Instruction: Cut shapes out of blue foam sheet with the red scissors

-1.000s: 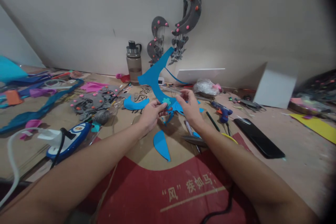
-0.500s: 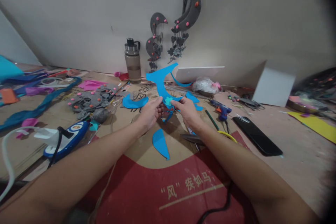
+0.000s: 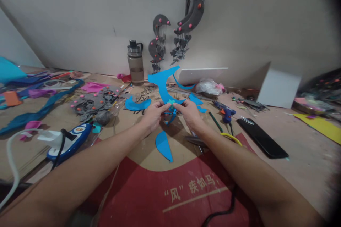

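Observation:
Between both hands is a small teal felt flower-like piece, partly covered by fingertips. My left hand pinches its left side, thumb and fingers closed. On the other side my right hand pinches it too, the thumb pressed on its edge. Just behind lies a large blue felt sheet with curved cut edges. A crescent blue felt scrap rests left of the hands, and a half-round blue felt piece lies nearer me. Scissors with a yellow handle sit partly under my right forearm.
A water bottle stands by the wall, near hanging grey moon ornaments. To the right are a blue glue gun and a black phone. Grey felt pieces and a power strip with cables occupy the left.
My left thumb has moved right onto the teal piece, and its fingers have closed in. The hands are closer together, covering more of the piece. The view has shifted very slightly.

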The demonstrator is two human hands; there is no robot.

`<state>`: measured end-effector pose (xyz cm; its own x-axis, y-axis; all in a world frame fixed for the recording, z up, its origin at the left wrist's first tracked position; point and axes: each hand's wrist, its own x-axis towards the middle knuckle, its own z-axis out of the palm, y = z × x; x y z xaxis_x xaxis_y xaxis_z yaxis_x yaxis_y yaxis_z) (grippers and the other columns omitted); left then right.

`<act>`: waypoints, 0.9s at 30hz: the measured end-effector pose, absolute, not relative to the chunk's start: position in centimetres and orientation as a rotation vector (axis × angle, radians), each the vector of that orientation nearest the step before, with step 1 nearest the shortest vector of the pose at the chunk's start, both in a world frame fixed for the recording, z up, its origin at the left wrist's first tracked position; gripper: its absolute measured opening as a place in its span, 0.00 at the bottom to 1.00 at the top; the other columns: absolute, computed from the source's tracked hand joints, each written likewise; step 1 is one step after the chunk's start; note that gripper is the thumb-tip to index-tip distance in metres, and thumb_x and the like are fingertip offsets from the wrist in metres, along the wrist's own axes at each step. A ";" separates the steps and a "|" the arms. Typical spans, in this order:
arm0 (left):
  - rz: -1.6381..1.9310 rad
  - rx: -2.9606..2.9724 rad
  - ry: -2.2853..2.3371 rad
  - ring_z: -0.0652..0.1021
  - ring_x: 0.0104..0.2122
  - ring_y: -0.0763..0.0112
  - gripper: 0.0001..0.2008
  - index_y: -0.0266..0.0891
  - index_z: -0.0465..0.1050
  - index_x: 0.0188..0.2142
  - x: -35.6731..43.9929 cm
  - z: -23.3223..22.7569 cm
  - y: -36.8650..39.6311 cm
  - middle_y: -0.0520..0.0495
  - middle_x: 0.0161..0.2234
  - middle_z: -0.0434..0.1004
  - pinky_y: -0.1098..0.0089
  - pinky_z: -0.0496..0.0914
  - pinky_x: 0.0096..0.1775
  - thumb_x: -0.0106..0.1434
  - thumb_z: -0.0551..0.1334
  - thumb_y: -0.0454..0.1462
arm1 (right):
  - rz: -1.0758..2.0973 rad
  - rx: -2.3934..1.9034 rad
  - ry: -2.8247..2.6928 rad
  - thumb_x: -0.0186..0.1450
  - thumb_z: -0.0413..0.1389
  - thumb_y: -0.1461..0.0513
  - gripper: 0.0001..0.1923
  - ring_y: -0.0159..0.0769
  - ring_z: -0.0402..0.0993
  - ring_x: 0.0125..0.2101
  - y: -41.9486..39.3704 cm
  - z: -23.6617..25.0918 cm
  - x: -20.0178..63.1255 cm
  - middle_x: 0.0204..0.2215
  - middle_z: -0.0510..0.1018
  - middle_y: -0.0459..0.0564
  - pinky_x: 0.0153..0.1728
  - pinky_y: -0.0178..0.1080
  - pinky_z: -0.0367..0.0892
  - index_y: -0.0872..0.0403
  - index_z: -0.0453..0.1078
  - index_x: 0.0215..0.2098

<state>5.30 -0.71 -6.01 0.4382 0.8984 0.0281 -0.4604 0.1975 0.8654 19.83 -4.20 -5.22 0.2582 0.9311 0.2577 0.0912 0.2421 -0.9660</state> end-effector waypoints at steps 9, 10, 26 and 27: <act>1.010 0.928 0.577 0.77 0.25 0.72 0.23 0.36 0.71 0.28 5.4 -6.1 -0.4 0.50 0.26 0.76 0.69 0.72 0.30 0.41 0.80 0.43 | 0.807 -1.173 -1.165 0.53 0.65 0.53 0.14 0.36 0.70 0.29 -4.4 -4.9 19.7 0.27 0.79 0.47 0.36 0.40 0.67 0.54 0.74 0.28; 1.017 0.925 0.587 0.76 0.24 0.73 0.23 0.36 0.70 0.27 5.4 -6.1 -0.3 0.51 0.25 0.75 0.69 0.72 0.30 0.42 0.80 0.43 | 0.814 -1.166 -1.173 0.53 0.65 0.53 0.14 0.35 0.70 0.29 -4.4 -4.9 19.7 0.26 0.79 0.47 0.36 0.40 0.66 0.54 0.74 0.28; 1.001 0.850 0.578 0.79 0.27 0.70 0.20 0.35 0.72 0.29 5.5 -5.7 -1.0 0.49 0.25 0.77 0.72 0.69 0.29 0.43 0.79 0.39 | 0.843 -1.139 -1.091 0.49 0.68 0.51 0.17 0.35 0.69 0.28 -4.2 -4.9 19.4 0.25 0.77 0.46 0.33 0.39 0.65 0.53 0.74 0.27; 0.999 0.850 0.580 0.79 0.27 0.70 0.20 0.35 0.72 0.28 5.5 -5.7 -1.0 0.50 0.24 0.77 0.72 0.69 0.29 0.43 0.79 0.39 | 0.851 -1.131 -1.085 0.49 0.68 0.51 0.16 0.34 0.68 0.27 -4.2 -4.9 19.4 0.24 0.77 0.45 0.32 0.39 0.64 0.53 0.74 0.27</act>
<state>5.49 -1.01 -5.69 0.4398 0.8970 -0.0435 -0.4831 0.2772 0.8305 19.41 -4.20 -4.93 0.2759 0.9337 0.2283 0.0004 0.2374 -0.9714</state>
